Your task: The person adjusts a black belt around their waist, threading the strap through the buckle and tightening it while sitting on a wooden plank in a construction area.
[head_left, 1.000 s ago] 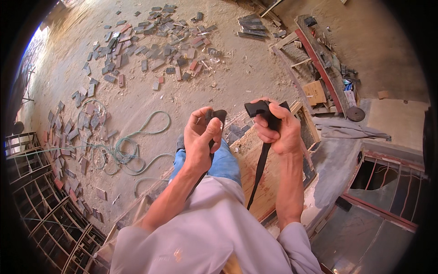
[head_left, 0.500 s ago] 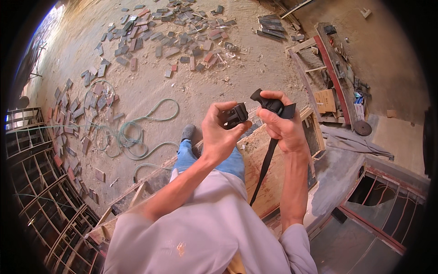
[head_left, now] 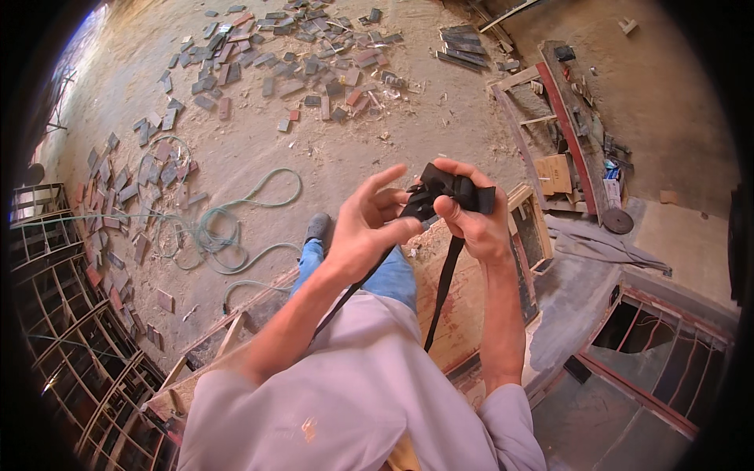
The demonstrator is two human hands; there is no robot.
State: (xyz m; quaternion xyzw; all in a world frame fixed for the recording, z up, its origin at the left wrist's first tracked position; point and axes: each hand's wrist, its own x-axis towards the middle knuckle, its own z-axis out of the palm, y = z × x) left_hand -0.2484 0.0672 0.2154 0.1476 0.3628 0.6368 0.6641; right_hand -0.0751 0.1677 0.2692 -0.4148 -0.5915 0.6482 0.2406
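Note:
Both hands are together in front of my waist, around black strap hardware that looks like a buckle. My left hand [head_left: 367, 222] has its thumb and some fingers closed on a black buckle half [head_left: 421, 206], with the index finger stretched out. In my right hand [head_left: 476, 216], thumb and fingers pinch a second black buckle half [head_left: 457, 188] with a wide flat end. The two halves touch or overlap; whether they are locked cannot be seen. A black strap [head_left: 444, 292] hangs under my right hand, and another strap [head_left: 352, 292] runs down from my left.
Many loose grey and reddish tiles [head_left: 271, 85] litter the dusty floor ahead. A green hose [head_left: 210, 232] lies coiled at left beside a metal grid frame [head_left: 78, 322]. At right are a wooden frame, a cardboard box [head_left: 553, 174] and a grey cloth [head_left: 601, 243].
My hands have come together, bringing the two black halves into contact. The right one has tilted toward the left, and a second strap now shows below my left hand.

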